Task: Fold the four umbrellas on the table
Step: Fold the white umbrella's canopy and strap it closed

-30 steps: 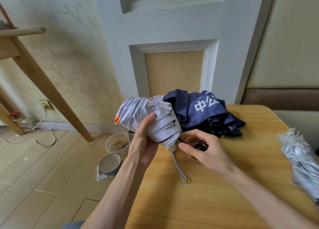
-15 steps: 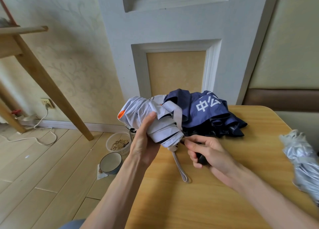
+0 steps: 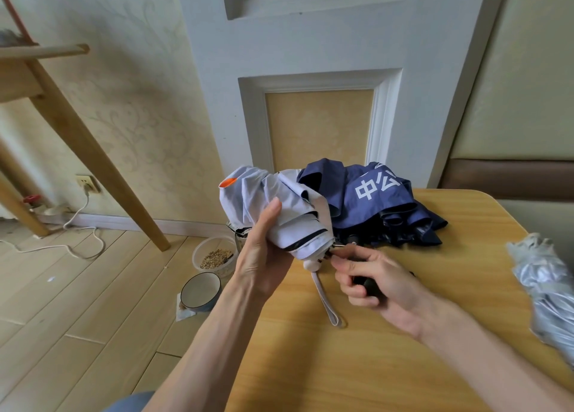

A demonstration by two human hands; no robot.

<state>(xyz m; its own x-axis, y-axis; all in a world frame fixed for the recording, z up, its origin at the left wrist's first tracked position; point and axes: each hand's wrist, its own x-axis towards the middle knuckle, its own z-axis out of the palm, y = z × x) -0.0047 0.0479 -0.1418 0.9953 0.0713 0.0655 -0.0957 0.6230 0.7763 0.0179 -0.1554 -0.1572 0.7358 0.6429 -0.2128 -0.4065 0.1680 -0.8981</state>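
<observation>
The pale lilac-white fabric folding umbrella point(image 3: 289, 213) with an orange tip is collapsed and bunched, held just above the near-left edge of the light wooden table point(image 3: 419, 365), close to the picture's middle; its orange tip points to ten o'clock and its open end to four o'clock; the left hand point(image 3: 264, 256) grips it from beneath, fingers wrapped behind the gathered canopy and thumb pressed on the front folds; a pale wrist strap point(image 3: 326, 300) hangs from a white knob at the open end and trails toward six o'clock onto the tabletop; at four o'clock of that knob the right hand point(image 3: 382, 284) curls its lower fingers round a short black handle point(image 3: 369, 287), while thumb and forefinger reach up to the rib tips at the canopy's rim; which umbrella the handle belongs to cannot be told; at the pale umbrella's two o'clock side, touching it, a navy blue fabric umbrella point(image 3: 372, 200) with white characters lies in a loose heap on the table's far side; a crumpled silver fabric umbrella point(image 3: 546, 290) lies well apart at three o'clock, at the table's right edge, partly cut off; on the plank floor at eight o'clock of the left hand stand a round blue-rimmed ceramic bowl point(image 3: 200, 290) and, just beyond it, a clear plastic tub of grain point(image 3: 214, 256); a slanted wooden leg point(image 3: 93, 163) crosses the left side at ten o'clock.
</observation>
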